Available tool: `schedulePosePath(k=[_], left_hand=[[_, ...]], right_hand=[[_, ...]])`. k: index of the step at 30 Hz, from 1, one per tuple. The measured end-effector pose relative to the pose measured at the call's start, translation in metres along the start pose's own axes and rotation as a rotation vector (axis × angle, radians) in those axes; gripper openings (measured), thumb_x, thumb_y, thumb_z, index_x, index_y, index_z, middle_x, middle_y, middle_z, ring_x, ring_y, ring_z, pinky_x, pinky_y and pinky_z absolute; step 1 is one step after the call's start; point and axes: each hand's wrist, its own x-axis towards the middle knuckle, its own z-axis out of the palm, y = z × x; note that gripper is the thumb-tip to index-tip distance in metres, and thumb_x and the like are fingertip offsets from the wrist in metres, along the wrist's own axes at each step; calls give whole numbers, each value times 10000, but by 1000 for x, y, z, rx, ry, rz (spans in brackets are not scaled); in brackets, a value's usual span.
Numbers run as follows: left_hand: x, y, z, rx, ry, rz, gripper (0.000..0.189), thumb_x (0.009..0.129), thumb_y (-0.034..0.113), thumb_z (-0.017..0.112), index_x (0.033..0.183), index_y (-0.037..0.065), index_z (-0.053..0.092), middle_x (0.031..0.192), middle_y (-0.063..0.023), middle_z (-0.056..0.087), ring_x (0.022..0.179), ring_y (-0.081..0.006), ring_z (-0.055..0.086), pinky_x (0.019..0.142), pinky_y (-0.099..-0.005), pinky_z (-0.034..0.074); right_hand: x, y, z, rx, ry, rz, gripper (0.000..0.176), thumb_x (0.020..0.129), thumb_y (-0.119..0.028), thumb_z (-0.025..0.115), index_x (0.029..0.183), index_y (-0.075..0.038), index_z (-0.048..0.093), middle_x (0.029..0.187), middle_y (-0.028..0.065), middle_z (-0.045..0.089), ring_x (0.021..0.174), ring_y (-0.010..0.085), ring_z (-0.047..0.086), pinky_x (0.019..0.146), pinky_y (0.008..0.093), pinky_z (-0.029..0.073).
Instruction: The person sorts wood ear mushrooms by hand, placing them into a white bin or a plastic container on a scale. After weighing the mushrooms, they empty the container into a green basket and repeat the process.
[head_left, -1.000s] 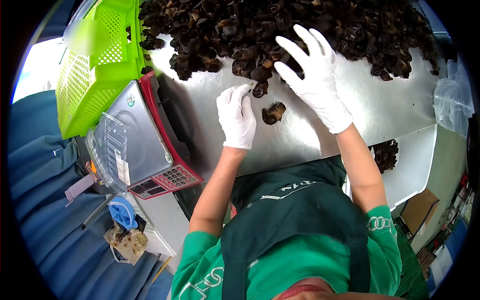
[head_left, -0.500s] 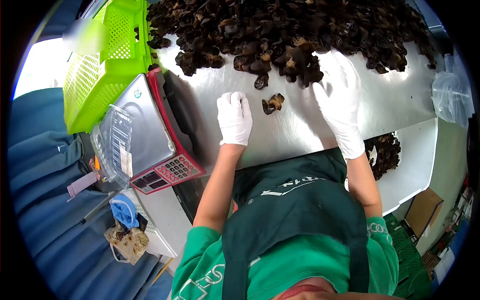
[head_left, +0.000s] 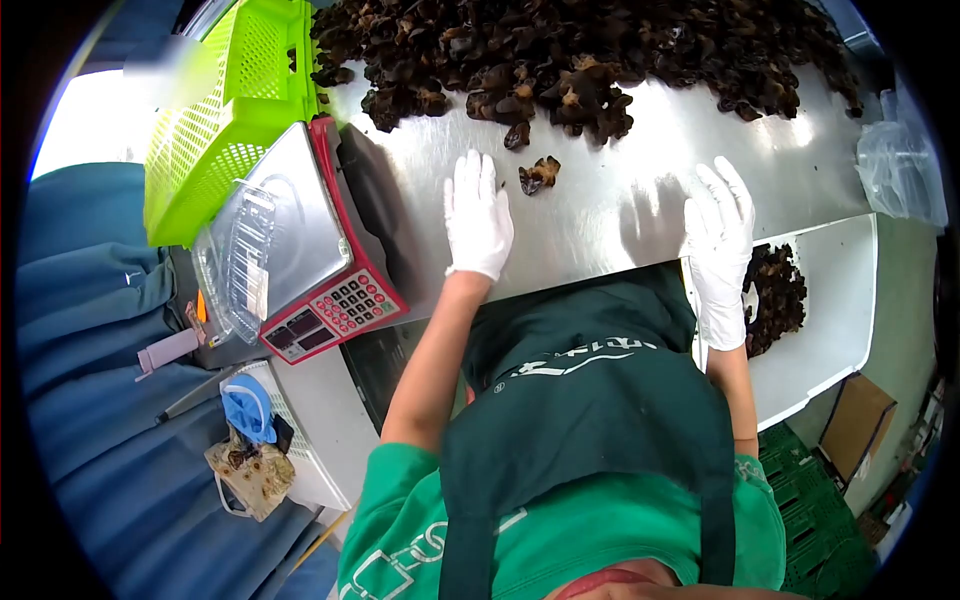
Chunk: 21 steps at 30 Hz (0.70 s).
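My left hand (head_left: 479, 215), in a white glove, lies with its fingers stretched out over the metal table (head_left: 585, 215). A single brown wood ear mushroom (head_left: 539, 176) is just to its right, apart from the fingers. At the table's front edge, beside a white bin (head_left: 835, 290), my right hand (head_left: 721, 255) is held with fingers extended and nothing visible in it. Its glove is white too. Beyond both hands spreads a large heap of dark wood ear mushrooms (head_left: 590, 50). More dark mushroom pieces (head_left: 777, 300) lie in the bin, partly hidden by my right hand.
On the left stands a red-framed scale (head_left: 335, 310) with a clear plastic tray (head_left: 245, 255) on its plate. Behind it sits a bright green basket (head_left: 205, 170). A clear plastic bag (head_left: 900, 170) hangs at the right end. Dark green crates (head_left: 825, 525) are low on the right.
My right hand has drawn back from the mushroom heap toward the table's front edge and the bin. The left fingers have straightened from a curl. The view has shifted slightly.
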Motion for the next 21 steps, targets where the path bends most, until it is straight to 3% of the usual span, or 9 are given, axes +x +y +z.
schedulePosePath(k=[7,9,12,15,16,17,18,19,21], left_hand=[[-60,44,-9,-253,-66,229,543,885,-47,586,1424,12,556,1432,-229,557,1366,-421,509,1172,-466,389],[-63,45,-7,-303,-20,148,560,919,38,620,1467,10,510,1487,-234,508,1414,-418,456,1191,-508,337],[-63,51,-6,109,-84,-46,801,934,329,670,1564,-37,336,1645,-263,288,1537,-422,247,1232,-607,119],[-55,84,-5,37,-198,-50,870,895,390,702,1548,-60,344,1627,-303,291,1528,-447,250,1227,-597,150],[-47,103,-4,-74,-261,40,855,831,409,750,1460,-71,428,1501,-340,418,1444,-485,348,1182,-598,238],[-35,129,-5,-223,-215,285,790,721,378,787,1331,-31,494,1314,-297,508,1194,-465,488,968,-545,388],[-17,161,-10,-309,-598,413,800,735,348,782,1369,-37,482,1343,-286,512,1202,-455,509,993,-535,414],[-21,181,10,-694,-739,561,776,812,330,746,1432,-35,455,1425,-281,487,1302,-444,487,1092,-502,406],[-47,199,37,-685,-527,920,686,941,370,652,1480,-8,460,1538,-279,416,1464,-421,370,1207,-486,325]], right_hand=[[-16,-12,3,127,66,27,347,932,-94,708,1277,-66,706,1385,120,547,1280,265,542,1086,393,472],[-18,-21,2,231,78,35,331,943,-86,697,1272,-50,706,1373,118,555,1285,260,545,1082,392,476],[-21,-27,-9,269,85,82,322,954,-82,683,1273,-37,701,1362,124,580,1282,262,560,1074,380,478],[-23,-5,-22,31,102,-82,336,938,-55,683,1273,-36,701,1379,137,599,1280,262,572,1065,370,481],[-24,-4,-27,21,106,-88,349,946,-45,662,1294,-32,685,1403,131,585,1302,252,560,1087,366,460],[-26,-7,-34,12,108,-94,362,954,-36,642,1316,-27,669,1428,125,572,1324,243,548,1110,361,440],[-28,-11,-40,1,109,-98,375,963,-26,621,1337,-23,653,1453,119,559,1346,234,536,1132,357,420],[-29,-16,-46,43,134,-53,377,961,-22,622,1338,-19,651,1448,122,566,1344,235,536,1134,359,416],[-30,-22,-60,121,190,37,382,958,-15,623,1339,-12,648,1437,126,579,1341,236,536,1138,364,409]])
